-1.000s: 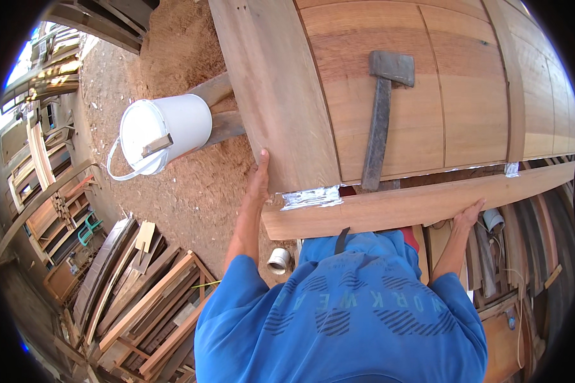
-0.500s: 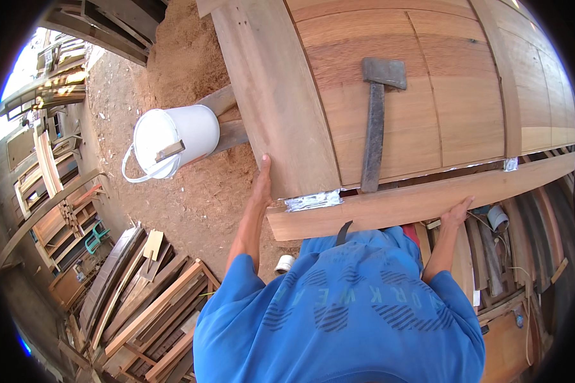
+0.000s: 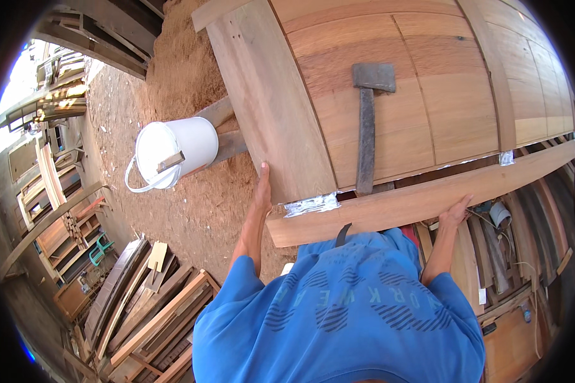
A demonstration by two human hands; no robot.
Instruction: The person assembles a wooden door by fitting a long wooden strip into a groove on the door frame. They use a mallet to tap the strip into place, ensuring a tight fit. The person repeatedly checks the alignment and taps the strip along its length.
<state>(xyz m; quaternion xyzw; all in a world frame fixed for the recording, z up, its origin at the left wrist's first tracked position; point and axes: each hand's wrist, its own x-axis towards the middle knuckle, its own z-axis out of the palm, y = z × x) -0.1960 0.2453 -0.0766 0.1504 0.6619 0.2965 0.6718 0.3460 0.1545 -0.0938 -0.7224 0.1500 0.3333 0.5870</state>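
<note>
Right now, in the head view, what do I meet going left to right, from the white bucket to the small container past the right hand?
White bucket → left hand → hammer → right hand → small container.

We count two hands, a left hand (image 3: pixel 262 186) and a right hand (image 3: pixel 454 213), one panel (image 3: pixel 399 127), one long board (image 3: pixel 390 205) and two white-smeared patches (image 3: pixel 312 205) (image 3: pixel 506 158). We also find one hammer (image 3: pixel 367 137), one white bucket (image 3: pixel 195 143), two beams (image 3: pixel 217 112) (image 3: pixel 231 145) and one blue shirt (image 3: pixel 338 325). The overlapping timbers (image 3: pixel 163 316) at lower left we cannot number.
</note>
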